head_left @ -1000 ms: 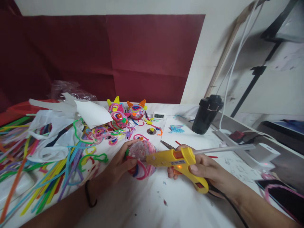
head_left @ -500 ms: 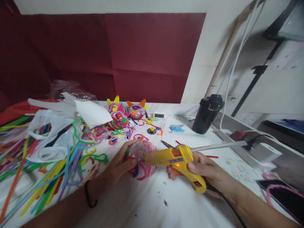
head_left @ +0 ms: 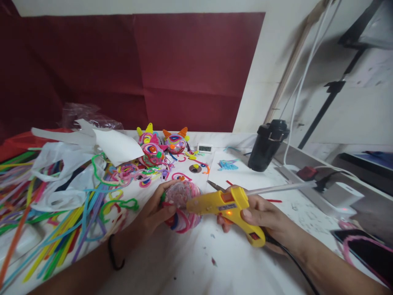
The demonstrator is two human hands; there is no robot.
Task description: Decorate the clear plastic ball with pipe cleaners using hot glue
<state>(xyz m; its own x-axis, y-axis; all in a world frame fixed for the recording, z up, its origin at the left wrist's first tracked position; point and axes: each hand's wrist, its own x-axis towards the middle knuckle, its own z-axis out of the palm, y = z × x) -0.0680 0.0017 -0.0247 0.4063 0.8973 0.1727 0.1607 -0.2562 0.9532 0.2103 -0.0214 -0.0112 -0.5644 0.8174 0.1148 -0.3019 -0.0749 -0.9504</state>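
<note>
Lower centre: the left hand [head_left: 152, 211] curls its fingers round the ball [head_left: 190, 223]; the right hand [head_left: 264, 211] wraps the glue gun [head_left: 211, 203]. Best hold the ball steady — left thumb [head_left: 167, 214] clear of the probably hot tip [head_left: 184, 207].

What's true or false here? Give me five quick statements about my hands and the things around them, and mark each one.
1. Your right hand holds a yellow hot glue gun. True.
2. The gun's light is off. False: the indicator light glows orange.
3. Your left hand holds a multicoloured ball. True.
4. A black band circles your right wrist. False: the black band is on your left.
5. The black lidded bottle stands upright. True.
</note>
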